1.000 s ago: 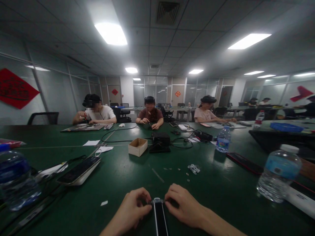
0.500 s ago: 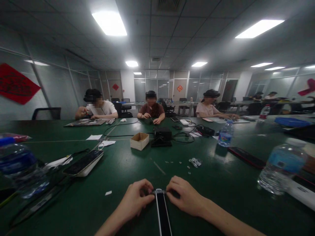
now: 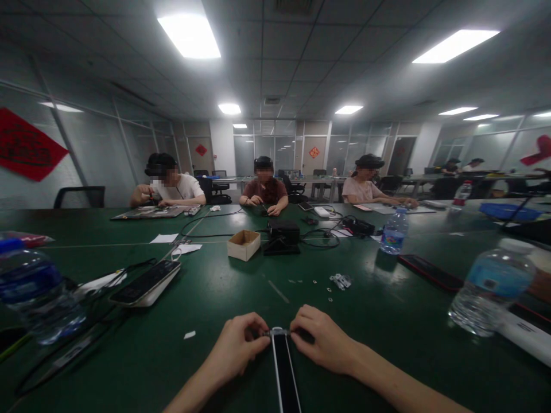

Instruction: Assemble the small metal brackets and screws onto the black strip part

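At the near middle of the green table (image 3: pixel 206 298), a long dark strip with pale edges (image 3: pixel 284 373) runs toward the bottom edge of the view. A small metallic piece (image 3: pixel 279 331) sits across its far end. My left hand (image 3: pixel 241 347) pinches the left side of this piece between thumb and fingers. On the right side, my right hand (image 3: pixel 318 338) pinches it in the same way. Beyond my right hand lie a cluster of small metal parts (image 3: pixel 341 281) and several tiny rings.
An open box (image 3: pixel 244 246) stands beside a black device (image 3: pixel 282 235). Phones (image 3: pixel 146 282) and cables lie left. Bottles stand at the left (image 3: pixel 34 292) and right (image 3: pixel 491 287). Three people sit across the table. A white scrap (image 3: pixel 189 335) lies left of my left hand.
The view has shifted very slightly. Both hands keep their pinch at the far end of the strip, with hardly any movement.
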`<state>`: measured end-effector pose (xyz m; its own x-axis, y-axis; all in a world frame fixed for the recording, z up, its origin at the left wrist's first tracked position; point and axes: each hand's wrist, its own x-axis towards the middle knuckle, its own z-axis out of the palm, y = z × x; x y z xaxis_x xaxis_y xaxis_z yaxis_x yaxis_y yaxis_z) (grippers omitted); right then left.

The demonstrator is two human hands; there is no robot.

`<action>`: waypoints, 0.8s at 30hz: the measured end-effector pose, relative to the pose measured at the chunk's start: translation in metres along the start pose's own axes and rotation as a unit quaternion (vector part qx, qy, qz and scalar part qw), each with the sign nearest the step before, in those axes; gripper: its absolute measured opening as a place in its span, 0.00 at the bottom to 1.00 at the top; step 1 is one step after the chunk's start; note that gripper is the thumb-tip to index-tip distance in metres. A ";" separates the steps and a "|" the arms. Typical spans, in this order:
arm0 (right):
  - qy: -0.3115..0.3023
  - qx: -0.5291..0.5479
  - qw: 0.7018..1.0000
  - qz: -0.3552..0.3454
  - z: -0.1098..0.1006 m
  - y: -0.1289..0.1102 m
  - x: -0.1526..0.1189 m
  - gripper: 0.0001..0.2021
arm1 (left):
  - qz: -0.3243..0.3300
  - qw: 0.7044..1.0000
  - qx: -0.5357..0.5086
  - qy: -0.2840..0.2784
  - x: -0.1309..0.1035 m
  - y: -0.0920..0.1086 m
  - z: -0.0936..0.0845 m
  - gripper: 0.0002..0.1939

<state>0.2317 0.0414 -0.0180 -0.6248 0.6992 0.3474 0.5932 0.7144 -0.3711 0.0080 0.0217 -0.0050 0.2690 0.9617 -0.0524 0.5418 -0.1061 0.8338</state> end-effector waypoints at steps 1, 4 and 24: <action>-0.001 0.001 1.000 0.001 0.000 0.000 0.000 0.05 | 0.001 1.000 0.001 0.001 0.000 0.000 0.000 0.15; -0.006 0.002 1.000 0.006 -0.001 0.000 0.000 0.05 | -0.002 1.000 0.002 0.003 -0.001 0.002 0.000 0.14; 0.006 0.004 1.000 -0.001 0.000 0.000 0.000 0.05 | 0.010 1.000 0.006 0.018 -0.001 0.002 0.001 0.13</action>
<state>0.2318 0.0418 -0.0185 -0.6193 0.6986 0.3584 0.5880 0.7152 -0.3779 0.0098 0.0204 -0.0041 0.2521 0.9676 -0.0154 0.5460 -0.1291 0.8278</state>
